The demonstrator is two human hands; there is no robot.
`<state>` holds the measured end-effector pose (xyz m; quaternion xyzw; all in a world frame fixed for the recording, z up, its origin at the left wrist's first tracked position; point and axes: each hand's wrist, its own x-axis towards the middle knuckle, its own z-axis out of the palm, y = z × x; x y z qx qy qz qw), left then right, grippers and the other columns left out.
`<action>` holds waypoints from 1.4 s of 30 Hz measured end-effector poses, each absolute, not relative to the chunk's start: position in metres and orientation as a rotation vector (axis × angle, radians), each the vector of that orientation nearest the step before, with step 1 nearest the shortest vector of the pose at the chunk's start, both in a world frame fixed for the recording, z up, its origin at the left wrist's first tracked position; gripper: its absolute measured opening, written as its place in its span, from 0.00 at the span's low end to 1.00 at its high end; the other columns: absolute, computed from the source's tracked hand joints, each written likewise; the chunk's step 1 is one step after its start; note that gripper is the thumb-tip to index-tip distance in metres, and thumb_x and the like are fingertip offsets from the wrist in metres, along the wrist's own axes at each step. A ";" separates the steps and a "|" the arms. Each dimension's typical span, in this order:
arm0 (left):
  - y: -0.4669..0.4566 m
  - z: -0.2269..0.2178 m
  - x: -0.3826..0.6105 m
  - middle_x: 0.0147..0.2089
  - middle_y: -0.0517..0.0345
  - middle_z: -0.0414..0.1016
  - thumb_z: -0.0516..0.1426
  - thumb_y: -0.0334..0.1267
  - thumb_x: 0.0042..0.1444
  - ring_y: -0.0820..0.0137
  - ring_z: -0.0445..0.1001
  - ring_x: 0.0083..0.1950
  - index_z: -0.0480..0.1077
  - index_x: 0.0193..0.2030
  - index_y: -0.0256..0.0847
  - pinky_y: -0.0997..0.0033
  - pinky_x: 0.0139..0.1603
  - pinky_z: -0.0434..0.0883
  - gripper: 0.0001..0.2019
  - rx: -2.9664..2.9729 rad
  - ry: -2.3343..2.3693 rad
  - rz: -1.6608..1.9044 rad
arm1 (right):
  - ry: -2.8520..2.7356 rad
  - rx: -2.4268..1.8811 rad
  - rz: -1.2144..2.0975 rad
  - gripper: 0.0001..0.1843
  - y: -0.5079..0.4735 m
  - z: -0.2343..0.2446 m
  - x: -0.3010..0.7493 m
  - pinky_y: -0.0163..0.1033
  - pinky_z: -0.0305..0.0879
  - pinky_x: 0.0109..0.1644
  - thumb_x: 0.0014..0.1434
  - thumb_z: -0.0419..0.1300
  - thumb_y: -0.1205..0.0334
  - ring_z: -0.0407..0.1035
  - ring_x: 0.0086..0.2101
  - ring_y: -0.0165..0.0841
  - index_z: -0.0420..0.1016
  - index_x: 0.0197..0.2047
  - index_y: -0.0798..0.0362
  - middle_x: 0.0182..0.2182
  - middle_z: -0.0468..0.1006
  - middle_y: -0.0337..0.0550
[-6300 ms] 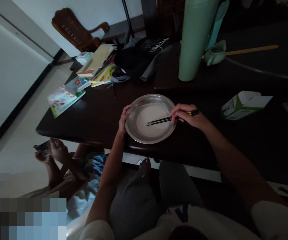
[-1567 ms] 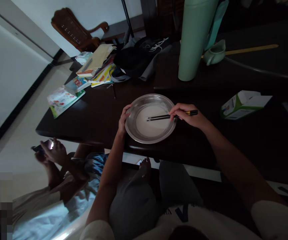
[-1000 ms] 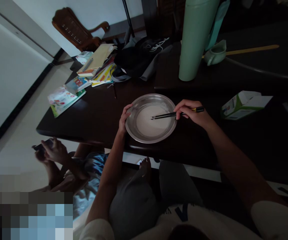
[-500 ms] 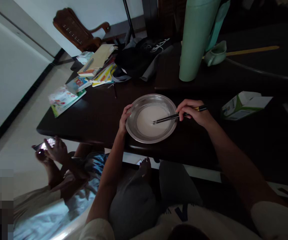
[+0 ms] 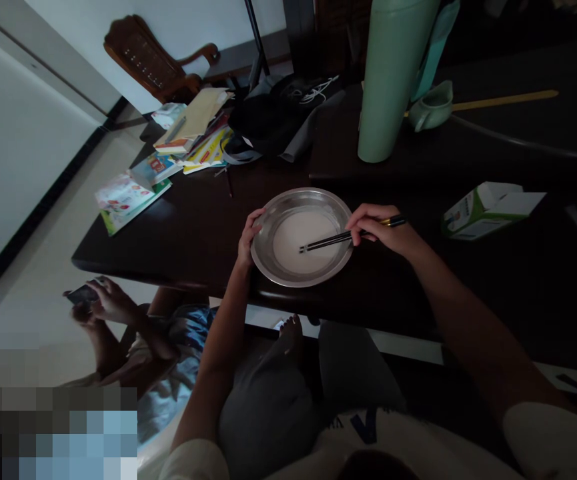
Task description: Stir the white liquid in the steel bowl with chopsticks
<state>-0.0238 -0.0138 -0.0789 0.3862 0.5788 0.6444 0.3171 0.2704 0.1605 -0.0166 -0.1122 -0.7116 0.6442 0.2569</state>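
A round metal bowl (image 5: 263, 265) stands on the dark table near its front edge. Inside it lies a pale, milky liquid (image 5: 298, 230). My left hand (image 5: 249, 239) grips the bowl's left rim, fingers on the rim's outer edge. From the right, my right hand (image 5: 375, 228) holds a pair of black chopsticks (image 5: 331, 239) with gold bands near the upper ends. Their tips are in the liquid, around the middle of the bowl. The palm of my left hand is partly hidden behind the rim.
An open green-and-white carton (image 5: 488, 210) lies to the right. Behind stand a tall green flask (image 5: 393, 80) and a small green pitcher (image 5: 433, 107). Books (image 5: 203, 150) and a black bag (image 5: 273, 120) lie at the back left. A person (image 5: 113, 303) holding a phone sits at my left.
My right hand has shifted slightly left, and the chopstick tips have moved left and a little down in the liquid. My left hand and the bowl have hardly moved. The neighbour's phone screen has darkened.
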 end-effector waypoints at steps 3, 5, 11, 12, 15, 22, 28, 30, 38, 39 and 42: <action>-0.013 -0.079 -0.024 0.57 0.56 0.73 0.60 0.49 0.55 0.57 0.72 0.58 0.72 0.54 0.49 0.58 0.59 0.69 0.20 0.992 1.531 1.702 | -2.005 -0.311 1.684 0.10 0.159 -0.017 0.269 0.35 0.60 0.27 0.63 0.55 0.68 0.71 0.27 0.28 0.78 0.36 0.53 0.27 0.81 0.41; -0.013 -0.079 -0.024 0.56 0.56 0.73 0.60 0.49 0.55 0.57 0.72 0.57 0.72 0.54 0.49 0.58 0.57 0.70 0.20 0.995 1.534 1.701 | -1.982 -0.341 1.627 0.10 0.160 -0.016 0.270 0.36 0.60 0.27 0.63 0.56 0.68 0.71 0.27 0.28 0.78 0.36 0.53 0.27 0.81 0.41; -0.015 -0.078 -0.022 0.57 0.55 0.72 0.59 0.51 0.56 0.57 0.72 0.58 0.70 0.56 0.50 0.58 0.59 0.68 0.21 1.036 1.542 1.686 | -1.884 -0.358 1.716 0.09 0.162 -0.016 0.272 0.35 0.52 0.21 0.62 0.56 0.67 0.64 0.20 0.26 0.77 0.33 0.53 0.19 0.76 0.37; -0.015 -0.078 -0.022 0.57 0.55 0.72 0.59 0.51 0.56 0.57 0.71 0.58 0.70 0.56 0.49 0.58 0.60 0.68 0.21 1.042 1.548 1.684 | -1.914 -0.339 1.732 0.09 0.161 -0.017 0.271 0.35 0.54 0.22 0.62 0.56 0.66 0.65 0.21 0.26 0.77 0.33 0.53 0.20 0.77 0.38; -0.014 -0.078 -0.023 0.59 0.55 0.72 0.59 0.52 0.57 0.57 0.70 0.60 0.71 0.55 0.49 0.58 0.61 0.67 0.21 1.054 1.571 1.685 | -2.006 -0.298 1.703 0.09 0.160 -0.018 0.269 0.35 0.58 0.26 0.64 0.56 0.66 0.68 0.25 0.27 0.78 0.36 0.53 0.27 0.81 0.41; -0.013 -0.076 -0.021 0.57 0.56 0.74 0.60 0.50 0.55 0.57 0.72 0.58 0.71 0.54 0.49 0.58 0.59 0.69 0.21 0.979 1.561 1.700 | -1.862 -0.382 1.683 0.09 0.164 -0.017 0.272 0.34 0.51 0.21 0.61 0.56 0.68 0.62 0.19 0.25 0.78 0.32 0.54 0.20 0.76 0.38; -0.014 -0.076 -0.021 0.57 0.55 0.73 0.59 0.51 0.55 0.56 0.73 0.57 0.71 0.54 0.49 0.57 0.57 0.71 0.21 0.998 1.564 1.694 | -2.027 -0.305 1.666 0.10 0.159 -0.017 0.270 0.36 0.59 0.28 0.64 0.56 0.67 0.69 0.26 0.27 0.79 0.37 0.53 0.28 0.82 0.41; -0.014 -0.076 -0.022 0.56 0.55 0.73 0.59 0.51 0.56 0.57 0.73 0.57 0.71 0.54 0.50 0.57 0.58 0.70 0.21 1.018 1.556 1.682 | -2.011 -0.335 1.627 0.10 0.160 -0.016 0.270 0.36 0.60 0.28 0.64 0.56 0.67 0.68 0.26 0.27 0.79 0.36 0.52 0.28 0.82 0.41; -0.014 -0.078 -0.022 0.56 0.56 0.73 0.59 0.50 0.56 0.58 0.72 0.57 0.71 0.55 0.49 0.59 0.58 0.69 0.20 1.014 1.513 1.694 | -1.940 -0.336 1.730 0.09 0.162 -0.016 0.271 0.35 0.54 0.23 0.62 0.57 0.66 0.65 0.22 0.27 0.78 0.34 0.53 0.23 0.79 0.39; -0.014 -0.078 -0.022 0.56 0.56 0.73 0.59 0.50 0.56 0.58 0.72 0.57 0.71 0.55 0.49 0.59 0.58 0.69 0.20 1.014 1.515 1.691 | -1.976 -0.327 1.719 0.09 0.161 -0.016 0.270 0.35 0.56 0.24 0.62 0.57 0.66 0.66 0.23 0.27 0.78 0.35 0.53 0.25 0.80 0.40; -0.013 -0.077 -0.023 0.56 0.56 0.73 0.59 0.50 0.56 0.58 0.72 0.57 0.71 0.55 0.49 0.59 0.59 0.69 0.20 1.014 1.530 1.682 | -2.018 -0.338 1.634 0.09 0.160 -0.016 0.269 0.36 0.60 0.28 0.64 0.56 0.66 0.67 0.25 0.27 0.79 0.37 0.52 0.29 0.82 0.41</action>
